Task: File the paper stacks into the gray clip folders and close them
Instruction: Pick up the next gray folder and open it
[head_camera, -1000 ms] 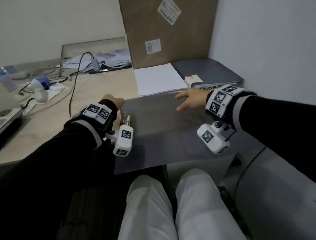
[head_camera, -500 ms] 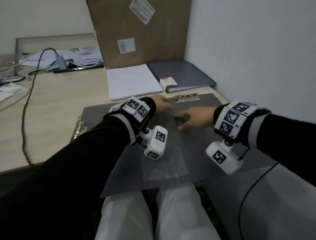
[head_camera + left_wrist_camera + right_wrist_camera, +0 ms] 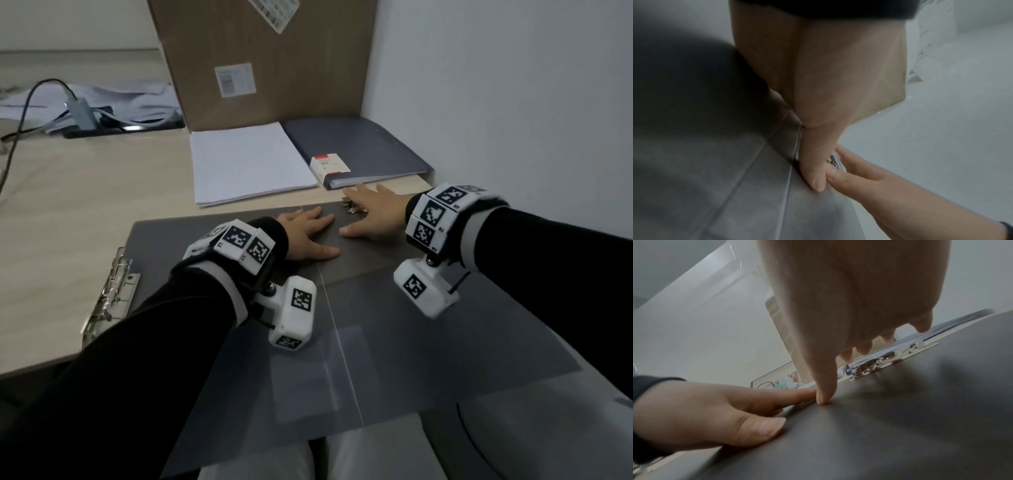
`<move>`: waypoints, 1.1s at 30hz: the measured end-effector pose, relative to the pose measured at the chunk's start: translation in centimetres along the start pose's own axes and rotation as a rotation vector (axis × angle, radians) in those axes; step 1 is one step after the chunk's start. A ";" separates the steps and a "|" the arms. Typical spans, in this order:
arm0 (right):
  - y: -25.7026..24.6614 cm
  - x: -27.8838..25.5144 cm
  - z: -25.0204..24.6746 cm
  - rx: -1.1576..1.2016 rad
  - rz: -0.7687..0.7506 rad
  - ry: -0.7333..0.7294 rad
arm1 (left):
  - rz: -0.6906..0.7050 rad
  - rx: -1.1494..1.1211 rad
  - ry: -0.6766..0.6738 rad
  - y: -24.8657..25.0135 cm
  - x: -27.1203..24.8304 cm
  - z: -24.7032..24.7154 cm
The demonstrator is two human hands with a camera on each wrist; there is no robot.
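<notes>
Hands both flat, fingers extended: left hand (image 3: pixel 305 234) and right hand (image 3: pixel 375 214) press the opened gray folder (image 3: pixel 428 325) at frame centre, overhanging the counter (image 3: pixel 68 212) edge. Right fingertips lie beside a metal clip (image 3: pixel 349 207). Paper stack (image 3: pixel 246 162) and closed folder (image 3: pixel 359 150) sit above, upper centre.

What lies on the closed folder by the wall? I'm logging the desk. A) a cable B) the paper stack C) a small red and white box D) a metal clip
C: the box sits on the folder's near corner, beside the paper.
</notes>
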State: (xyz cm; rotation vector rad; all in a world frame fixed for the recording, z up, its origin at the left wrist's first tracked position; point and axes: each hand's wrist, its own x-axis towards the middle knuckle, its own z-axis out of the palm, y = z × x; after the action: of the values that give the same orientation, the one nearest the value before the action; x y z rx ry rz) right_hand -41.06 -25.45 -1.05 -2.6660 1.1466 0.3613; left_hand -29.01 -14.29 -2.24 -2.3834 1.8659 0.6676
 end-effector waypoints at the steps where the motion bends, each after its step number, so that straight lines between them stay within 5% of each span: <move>1: 0.0 0.5 0.2 -0.014 -0.001 -0.020 | 0.005 -0.008 0.002 -0.1 0.1 0.2; 17: 0.6 1.2 0.4 0.086 0.005 -0.078 | 0.020 -0.016 0.009 -0.5 0.8 0.4; 22: 0.8 0.4 0.6 0.616 -0.004 0.303 | 0.031 -0.015 0.009 -0.7 1.2 0.4; 27: 3.1 0.1 -2.7 0.553 0.160 0.534 | 0.030 -0.023 0.003 -0.9 1.3 0.5; 33: 5.9 -0.7 -1.2 0.161 0.346 0.181 | 0.039 -0.044 0.007 -1.1 1.6 0.4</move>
State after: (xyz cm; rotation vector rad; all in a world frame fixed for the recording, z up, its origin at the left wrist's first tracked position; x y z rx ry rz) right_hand -45.70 -29.32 -0.28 -2.3981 1.6229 0.0770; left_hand -27.84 -15.39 -3.43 -2.3846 1.9256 0.7118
